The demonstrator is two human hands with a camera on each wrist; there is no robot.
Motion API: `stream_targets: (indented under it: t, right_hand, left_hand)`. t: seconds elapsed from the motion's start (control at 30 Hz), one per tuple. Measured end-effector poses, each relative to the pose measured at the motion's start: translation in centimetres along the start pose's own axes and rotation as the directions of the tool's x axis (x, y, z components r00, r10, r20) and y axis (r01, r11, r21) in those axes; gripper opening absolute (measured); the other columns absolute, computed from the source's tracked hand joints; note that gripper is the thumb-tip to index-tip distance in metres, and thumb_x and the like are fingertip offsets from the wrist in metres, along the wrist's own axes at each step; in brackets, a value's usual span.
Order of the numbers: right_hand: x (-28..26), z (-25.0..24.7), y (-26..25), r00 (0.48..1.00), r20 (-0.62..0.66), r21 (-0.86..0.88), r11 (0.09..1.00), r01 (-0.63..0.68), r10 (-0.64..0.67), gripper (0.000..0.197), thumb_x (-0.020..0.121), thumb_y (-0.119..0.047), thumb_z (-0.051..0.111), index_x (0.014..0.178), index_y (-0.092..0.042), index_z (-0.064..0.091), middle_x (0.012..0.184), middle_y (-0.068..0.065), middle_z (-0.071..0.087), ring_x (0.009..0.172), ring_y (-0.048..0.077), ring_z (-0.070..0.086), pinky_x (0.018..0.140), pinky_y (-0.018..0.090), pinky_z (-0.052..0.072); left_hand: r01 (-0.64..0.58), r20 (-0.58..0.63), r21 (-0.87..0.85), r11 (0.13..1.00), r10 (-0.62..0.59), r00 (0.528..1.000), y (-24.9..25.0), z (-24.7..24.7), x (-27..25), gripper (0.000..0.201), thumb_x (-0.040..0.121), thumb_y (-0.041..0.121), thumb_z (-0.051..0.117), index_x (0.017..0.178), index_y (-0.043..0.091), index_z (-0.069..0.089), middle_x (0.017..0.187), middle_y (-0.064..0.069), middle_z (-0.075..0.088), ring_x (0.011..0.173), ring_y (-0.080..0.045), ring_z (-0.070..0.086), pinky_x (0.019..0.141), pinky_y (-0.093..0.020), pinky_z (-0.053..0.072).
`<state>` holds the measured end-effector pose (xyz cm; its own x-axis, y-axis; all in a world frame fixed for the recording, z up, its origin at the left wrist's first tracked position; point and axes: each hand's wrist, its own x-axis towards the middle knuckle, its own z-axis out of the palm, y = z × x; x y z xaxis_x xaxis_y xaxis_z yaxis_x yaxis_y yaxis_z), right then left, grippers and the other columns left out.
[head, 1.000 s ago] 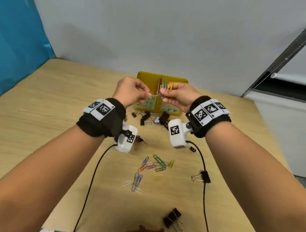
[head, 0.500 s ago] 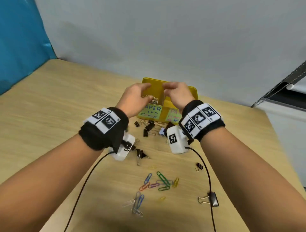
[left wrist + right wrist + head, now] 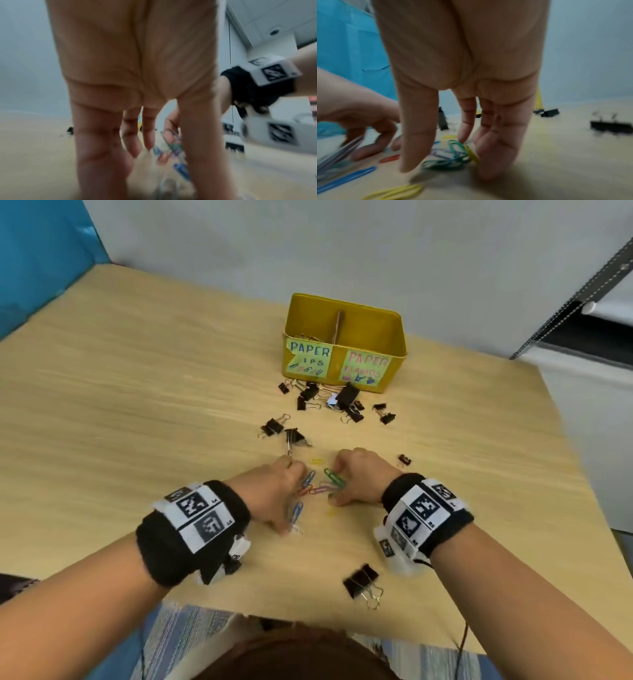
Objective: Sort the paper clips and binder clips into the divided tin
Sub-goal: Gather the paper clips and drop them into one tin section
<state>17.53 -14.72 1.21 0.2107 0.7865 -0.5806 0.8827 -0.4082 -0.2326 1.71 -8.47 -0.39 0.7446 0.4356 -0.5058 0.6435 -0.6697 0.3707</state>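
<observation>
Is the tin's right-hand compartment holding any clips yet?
Cannot tell. The head view shows the tin upright, with clips in the left compartment; the right compartment's floor is hidden behind its front wall.

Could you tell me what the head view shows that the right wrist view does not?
Only the head view shows the yellow tin with its paper labels, and the large binder clip near the table's front edge. Only the right wrist view shows the right hand's fingertips reaching the green paper clips. Both show the left hand at the coloured clips.

Wooden table, teal sheet
</observation>
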Motion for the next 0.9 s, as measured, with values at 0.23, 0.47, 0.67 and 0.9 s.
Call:
stream_targets:
  t: [0.23, 0.47, 0.67, 0.9]
  right_hand:
    - [-1.7, 0.2, 0.4, 0.993, -0.118, 0.147, 0.989, 0.032, -0.014, 0.038, 0.076, -0.02, 0.073, 0.111, -0.016, 0.058, 0.105, 0.0, 0.054, 0.092, 0.015, 0.05, 0.073, 0.024, 0.041]
    - [-1.3, 2.5, -0.7, 0.993, -0.104, -0.015, 0.999, 0.052, -0.053, 0.054, 0.072, -0.021, 0.077, 0.119, -0.013, 0.052, 0.118, 0.008, 0.055, 0.105, 0.022, 0.053, 0.078, 0.025, 0.039]
    - [-0.1, 1.5, -0.9, 0.981, -0.181, 0.097, 0.992, 0.084, -0.065, 0.055, 0.071, -0.017, 0.078, 0.12, -0.014, 0.054, 0.114, 0.005, 0.053, 0.106, 0.02, 0.053, 0.087, 0.026, 0.045]
    - [0.8, 1.6, -1.0, 0.979, -0.157, -0.007, 0.992, 0.129, -0.129, 0.085, 0.061, -0.03, 0.084, 0.136, -0.017, 0.044, 0.128, 0.008, 0.041, 0.119, 0.025, 0.044, 0.103, 0.037, 0.042]
  left_hand:
    - [0.049, -0.115, -0.243, 0.969, -0.079, 0.99, -0.9, -1.1, 0.3, 0.059, 0.07, 0.007, 0.076, 0.121, 0.016, 0.05, 0.108, -0.001, 0.055, 0.088, -0.012, 0.048, 0.075, -0.022, 0.04]
    - [0.073, -0.111, -0.143, 0.987, -0.089, 0.99, 0.6, 0.4, -0.1, 0.057, 0.072, 0.008, 0.075, 0.122, 0.012, 0.049, 0.118, -0.008, 0.056, 0.086, -0.015, 0.049, 0.07, -0.023, 0.044]
    - [0.102, -0.164, -0.213, 0.972, -0.138, 0.977, 0.6, -0.5, 0.8, 0.064, 0.067, 0.016, 0.08, 0.122, 0.011, 0.048, 0.122, -0.009, 0.05, 0.093, -0.019, 0.054, 0.068, -0.024, 0.05]
    - [0.07, -0.188, -0.166, 0.984, -0.101, 0.977, 0.7, 0.0, 1.4, 0.072, 0.061, 0.023, 0.084, 0.122, 0.011, 0.047, 0.125, -0.006, 0.046, 0.105, -0.017, 0.048, 0.087, -0.025, 0.041]
